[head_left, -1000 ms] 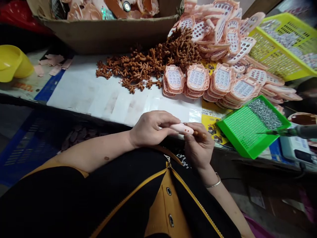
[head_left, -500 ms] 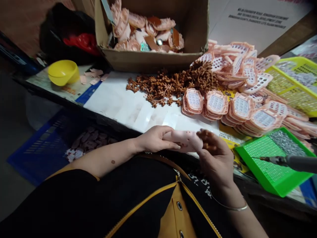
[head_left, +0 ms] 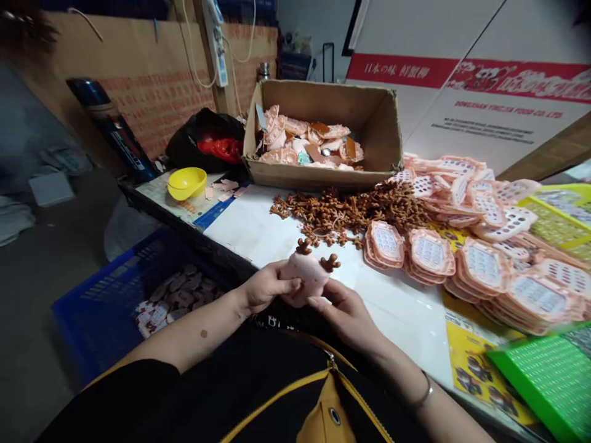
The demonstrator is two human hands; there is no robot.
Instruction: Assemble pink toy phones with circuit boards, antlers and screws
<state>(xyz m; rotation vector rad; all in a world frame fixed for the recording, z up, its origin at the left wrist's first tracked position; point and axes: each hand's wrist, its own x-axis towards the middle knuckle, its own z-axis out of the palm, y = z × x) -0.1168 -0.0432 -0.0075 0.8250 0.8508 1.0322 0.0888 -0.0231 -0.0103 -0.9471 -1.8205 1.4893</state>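
Between my hands, close to my body at the table's front edge, is a pale pink plastic toy shell (head_left: 306, 274) with two brown antlers standing up from its top. My left hand (head_left: 270, 287) grips its left side, thumb across the face. Against its lower right side, my right hand (head_left: 344, 311) pinches it between thumb and fingers. A heap of brown antler pieces (head_left: 341, 209) lies beyond my hands. To its right are stacks of pink panels with white keypads (head_left: 427, 253).
A cardboard box (head_left: 323, 177) of pink parts stands behind the heap. A yellow bowl (head_left: 186, 184) sits at left, near a black bag (head_left: 203, 138). A green tray (head_left: 549, 375) is at front right, a yellow basket (head_left: 561, 212) behind it. Below left is a blue crate (head_left: 92, 307).
The pink shell has turned upright, and its two antlers now show on top. My right hand has shifted to its lower right side. The view has tilted up.
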